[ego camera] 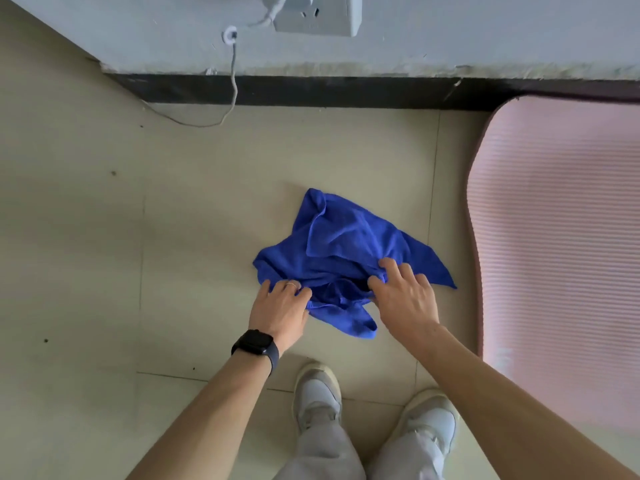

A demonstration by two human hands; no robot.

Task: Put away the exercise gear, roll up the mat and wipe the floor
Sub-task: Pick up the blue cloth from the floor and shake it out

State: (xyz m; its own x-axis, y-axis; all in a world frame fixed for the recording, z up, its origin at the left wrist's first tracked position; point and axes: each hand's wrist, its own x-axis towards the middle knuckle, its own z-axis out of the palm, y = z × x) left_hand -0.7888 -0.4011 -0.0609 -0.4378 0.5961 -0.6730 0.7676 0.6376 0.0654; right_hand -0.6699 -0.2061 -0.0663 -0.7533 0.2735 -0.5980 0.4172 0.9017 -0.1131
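Observation:
A crumpled blue cloth [341, 244] lies on the beige tiled floor [194, 209] in the middle of the view. My left hand [278, 308], with a dark watch on its wrist, grips the cloth's near left edge with curled fingers. My right hand [405, 296] presses and pinches the cloth's near right part, fingers bent into the folds. A pink ribbed exercise mat [561, 237] lies flat on the floor at the right, apart from the cloth.
A grey wall with a dark skirting strip [311, 91] runs across the top. A socket box [318, 15] is mounted there, and a thin cable [233, 84] trails down onto the floor. My two light shoes [318, 393] stand just below the cloth.

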